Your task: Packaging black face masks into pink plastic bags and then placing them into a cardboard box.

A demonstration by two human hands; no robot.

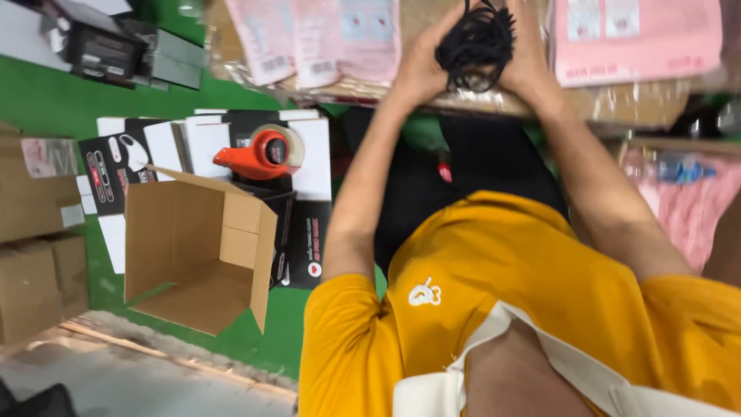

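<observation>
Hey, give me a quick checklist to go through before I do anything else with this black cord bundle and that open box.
1. Both hands on the cord: ok. The left hand and right hand hold the black cord bundle between them.
2. Bundle tidy: not ok. Loops stick out loosely at the top.
3. Cord ends tucked in: cannot tell, the hands cover part of it.
4. Cardboard box open: ok. It lies on its side on the green floor with flaps spread and looks empty inside.
5. Tape dispenser within sight: ok. The orange one sits on the flat cartons just behind the box.
</observation>
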